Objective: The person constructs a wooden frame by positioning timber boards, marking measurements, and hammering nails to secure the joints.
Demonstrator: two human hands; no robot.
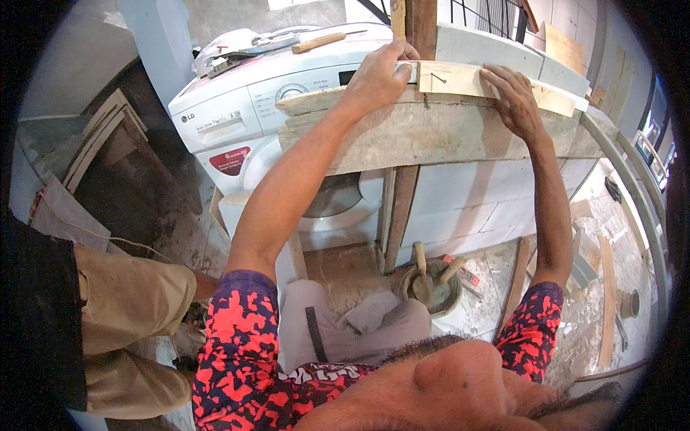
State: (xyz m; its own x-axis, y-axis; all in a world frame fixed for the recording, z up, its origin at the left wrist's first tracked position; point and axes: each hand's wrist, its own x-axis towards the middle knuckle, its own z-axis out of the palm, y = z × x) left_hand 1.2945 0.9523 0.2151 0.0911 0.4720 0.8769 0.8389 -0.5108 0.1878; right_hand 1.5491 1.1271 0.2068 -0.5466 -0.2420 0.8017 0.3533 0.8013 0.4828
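My left hand (379,80) is closed around a thin wooden stick (398,20) that rises beside a brown wooden post (420,32). To its right, my right hand (514,104) has its fingers bent over a pale wooden strip (460,80) and holds it. A nail (435,76) stands in the face of that strip. The strip lies along the upper part of a wide, grey-stained board (445,140). Behind the strip runs a white block wall (489,54). The fingertips of my left hand are partly hidden.
A white washing machine (215,118) stands behind my left forearm, with a wooden-handled tool (318,43) on top. Below the board is a bucket (438,305) with trowels. Another person's tan trousers (133,294) show at left. Boards (607,302) lie on the right floor.
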